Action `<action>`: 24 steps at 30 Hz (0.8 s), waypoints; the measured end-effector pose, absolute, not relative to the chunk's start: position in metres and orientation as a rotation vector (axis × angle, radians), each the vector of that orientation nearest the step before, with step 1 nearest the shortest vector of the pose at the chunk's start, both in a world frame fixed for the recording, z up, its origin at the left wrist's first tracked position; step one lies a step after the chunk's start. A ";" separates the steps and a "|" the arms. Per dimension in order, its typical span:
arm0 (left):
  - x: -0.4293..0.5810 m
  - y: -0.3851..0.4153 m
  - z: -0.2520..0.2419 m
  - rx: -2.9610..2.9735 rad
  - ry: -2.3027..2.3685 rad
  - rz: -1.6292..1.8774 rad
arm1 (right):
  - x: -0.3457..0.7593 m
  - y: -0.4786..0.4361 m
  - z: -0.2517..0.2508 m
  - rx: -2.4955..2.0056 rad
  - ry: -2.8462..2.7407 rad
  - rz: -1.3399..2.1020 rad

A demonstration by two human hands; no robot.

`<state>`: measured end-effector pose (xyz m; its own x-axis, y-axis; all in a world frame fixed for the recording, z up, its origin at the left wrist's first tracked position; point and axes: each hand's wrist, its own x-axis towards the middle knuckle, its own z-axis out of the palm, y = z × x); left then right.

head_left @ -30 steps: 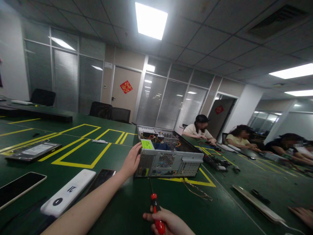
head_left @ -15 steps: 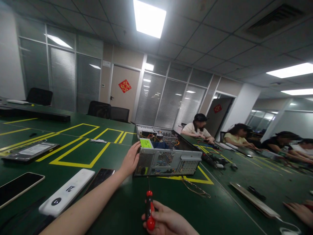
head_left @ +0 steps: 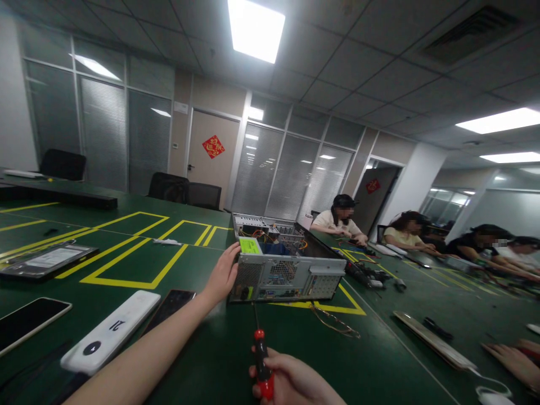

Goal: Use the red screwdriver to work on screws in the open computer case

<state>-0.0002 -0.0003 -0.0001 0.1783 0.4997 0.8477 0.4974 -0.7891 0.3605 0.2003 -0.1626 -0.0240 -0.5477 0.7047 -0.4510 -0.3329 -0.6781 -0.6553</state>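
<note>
Right fingers (head_left: 280,363) around the screwdriver handle (head_left: 261,355)

Lower left of frame: I see dark-screened phone (head_left: 31,325), white device (head_left: 112,332) marked 21 to its right. Upper middle: bright ceiling light (head_left: 256,29). Upper right: dark vent (head_left: 472,35). Left of centre: door (head_left: 200,132) with red sign (head_left: 214,147), black chairs (head_left: 169,188) in front. Middle right: I make out co-workers (head_left: 337,222) seated along green table (head_left: 358,365). Lower right: pale flat device (head_left: 434,340), white cable (head_left: 495,379) at near end. Left edge: long black bar (head_left: 63,197) on tabletop.
</note>
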 end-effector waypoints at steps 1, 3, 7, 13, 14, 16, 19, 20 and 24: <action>0.000 0.000 0.000 2.413 1.018 1.734 | 0.201 -0.163 -0.022 -0.929 -0.713 2.245; 0.000 0.000 -0.001 2.415 1.013 1.735 | 0.201 -0.164 -0.020 -0.899 -0.791 2.253; 0.000 0.000 -0.001 2.406 1.011 1.737 | 0.199 -0.162 -0.023 -0.984 -0.839 2.132; 0.000 0.001 -0.001 2.404 0.996 1.745 | 0.198 -0.162 -0.024 -1.182 -0.755 1.989; 0.000 0.001 -0.001 2.401 0.994 1.746 | 0.199 -0.163 -0.023 -1.193 -0.755 1.998; 0.000 0.000 -0.001 2.397 0.996 1.743 | 0.201 -0.166 -0.020 -1.188 -0.772 2.055; 0.000 0.000 0.000 2.390 1.001 1.740 | 0.204 -0.171 -0.016 -1.105 -0.886 2.154; 0.001 -0.001 0.000 2.390 1.003 1.738 | 0.203 -0.172 -0.014 -1.069 -0.947 2.169; 0.001 0.000 0.000 2.389 1.006 1.728 | 0.195 -0.175 -0.002 -1.041 -1.185 2.068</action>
<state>0.0007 -0.0002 -0.0005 0.1763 0.5097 0.8421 0.4807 -0.7911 0.3782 0.1949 -0.1755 -0.0024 -0.5595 0.7481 -0.3568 -0.0707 -0.4720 -0.8788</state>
